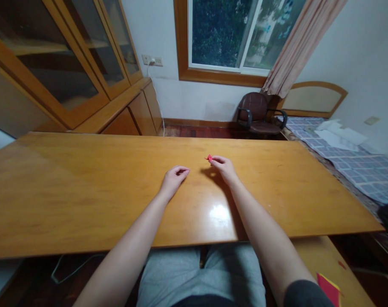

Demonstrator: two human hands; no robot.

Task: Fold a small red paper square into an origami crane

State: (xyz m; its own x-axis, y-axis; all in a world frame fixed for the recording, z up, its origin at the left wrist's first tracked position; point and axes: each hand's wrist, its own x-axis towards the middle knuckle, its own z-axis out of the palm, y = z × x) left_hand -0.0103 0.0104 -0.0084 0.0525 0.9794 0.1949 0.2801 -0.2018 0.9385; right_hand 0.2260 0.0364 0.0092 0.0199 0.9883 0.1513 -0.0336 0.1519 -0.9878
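Between the thumb and fingertips of my right hand [224, 168] is a small red folded piece [209, 157], which looks like paper; a thin pointed end sticks out to the left. It is held just above the wooden table [85, 187], and the hand's shadow falls below it. My left hand [175, 179] rests on or close above the tabletop, left of the red piece and apart from it. Its fingers are curled with thumb and fingertips together, and nothing shows in them.
Lower right, a red sheet with a yellow edge [329, 290] and a small red scrap [341, 265] lie on a lower wooden surface. Beyond the table stand a brown armchair [256, 111] and a glass-fronted cabinet [85, 102]. A bed [356, 162] is at right.
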